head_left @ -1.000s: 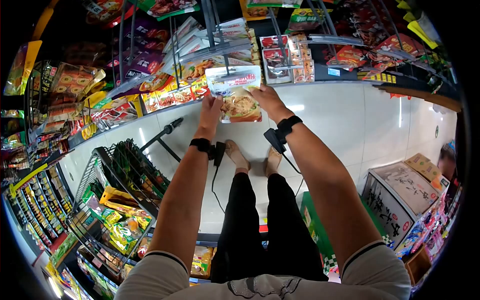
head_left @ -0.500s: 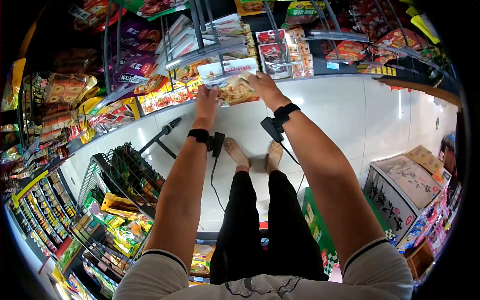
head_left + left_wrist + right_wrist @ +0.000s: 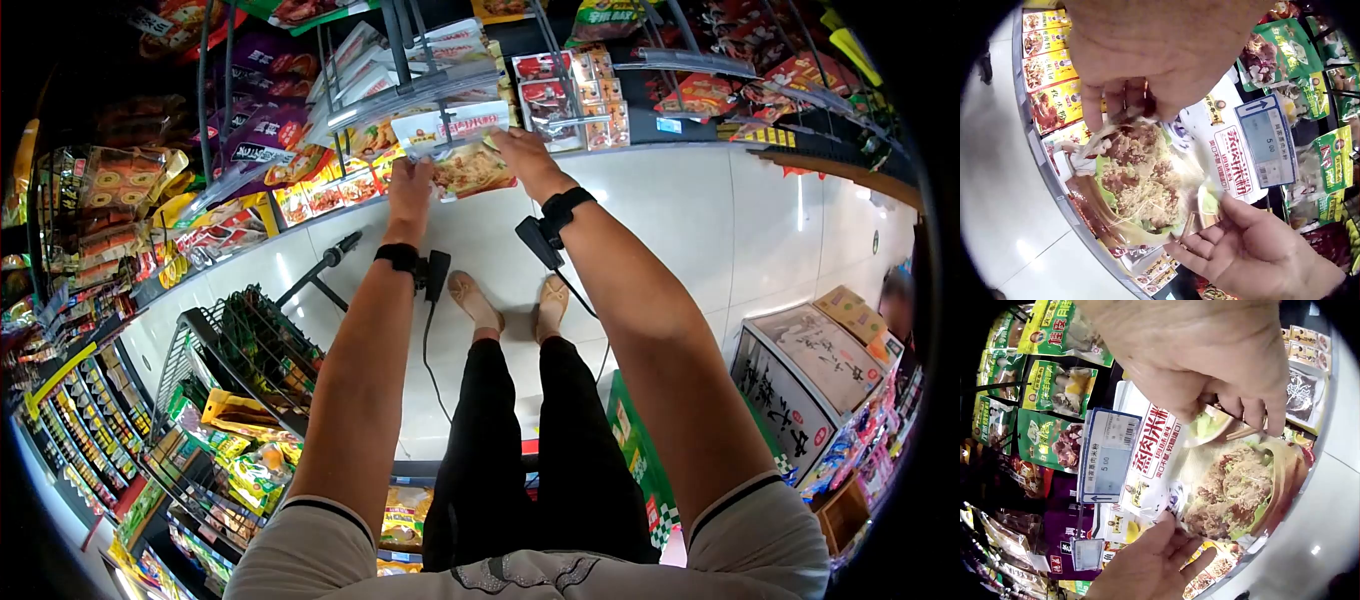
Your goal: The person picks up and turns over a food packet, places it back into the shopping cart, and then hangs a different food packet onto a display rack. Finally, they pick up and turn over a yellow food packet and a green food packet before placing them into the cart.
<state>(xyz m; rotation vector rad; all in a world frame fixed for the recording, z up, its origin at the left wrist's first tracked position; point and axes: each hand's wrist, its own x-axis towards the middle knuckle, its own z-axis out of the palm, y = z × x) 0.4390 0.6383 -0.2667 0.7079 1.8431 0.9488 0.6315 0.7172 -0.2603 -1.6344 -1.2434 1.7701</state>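
Observation:
A white-topped food packet (image 3: 468, 170) with a picture of a crumb-coated dish is held between both hands at the shelf edge. The left hand (image 3: 408, 200) pinches its left side, and the right hand (image 3: 530, 163) pinches the other side. In the left wrist view the packet (image 3: 1141, 181) lies under the left hand (image 3: 1154, 56), with the right hand (image 3: 1254, 250) at its far edge. A price tag (image 3: 1266, 144) marked 5.00 overlaps the packet's printed top. The right wrist view shows the same price tag (image 3: 1109, 456) beside the red lettering.
Hanging packets and metal hooks fill the rack, including purple packets (image 3: 265, 140) at left. Small red boxes (image 3: 548, 100) stand right of the hands. A loaded wire cart (image 3: 215, 350) is at lower left; stacked cartons (image 3: 800, 370) are at right. Tiled floor (image 3: 670, 240) lies below.
Both hands have moved the packet up and forward to the rack. It was facing the camera fully and now appears foreshortened, its upper part beneath the clear shelf strip.

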